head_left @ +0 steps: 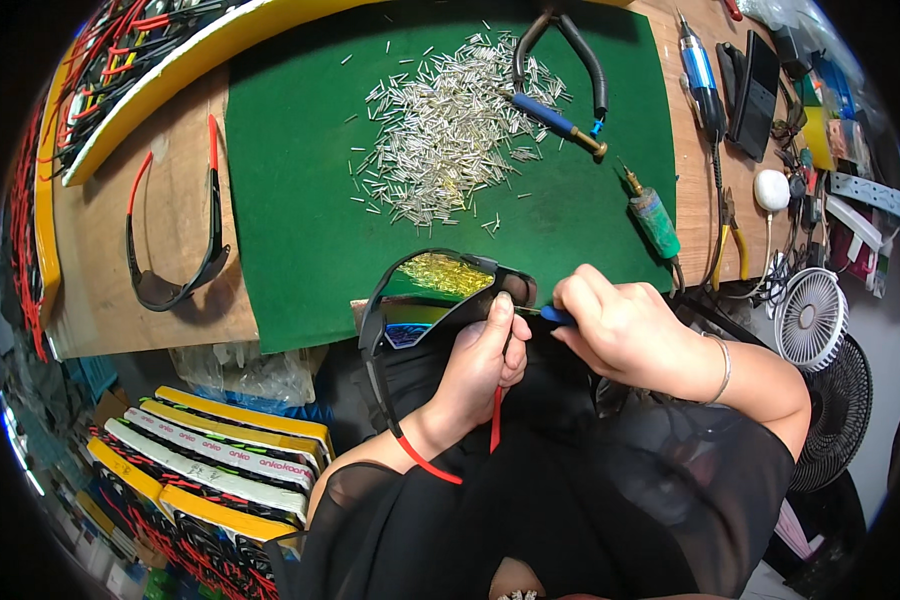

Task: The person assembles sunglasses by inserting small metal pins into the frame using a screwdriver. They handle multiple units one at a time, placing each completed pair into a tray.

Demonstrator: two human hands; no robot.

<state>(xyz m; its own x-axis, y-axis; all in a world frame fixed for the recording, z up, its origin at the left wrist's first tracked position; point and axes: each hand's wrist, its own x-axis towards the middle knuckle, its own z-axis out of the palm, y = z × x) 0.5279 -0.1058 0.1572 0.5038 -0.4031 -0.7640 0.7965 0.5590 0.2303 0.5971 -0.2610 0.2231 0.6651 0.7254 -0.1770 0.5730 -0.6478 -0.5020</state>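
My left hand (478, 358) grips black wraparound sunglasses (372, 335) with red temple tips and mirrored lenses, thumb near one hinge. The glasses are tilted in front of my body at the mat's near edge. My right hand (625, 325) is closed round a small blue-handled tool (557, 316). Its thin tip points left and meets the glasses close to my left thumb; the exact contact is hidden. Beyond my hands, a pile of short silvery metal pins (440, 140) lies on the green mat (290, 200).
Another pair of sunglasses (175, 290) lies at left, before a yellow-edged rack of glasses (150, 90). Right of the pile are black-handled pliers (595, 75), a blue pen-like tool (545, 112) and a green-handled tool (653, 218). A white fan (810, 318) stands near my right elbow.
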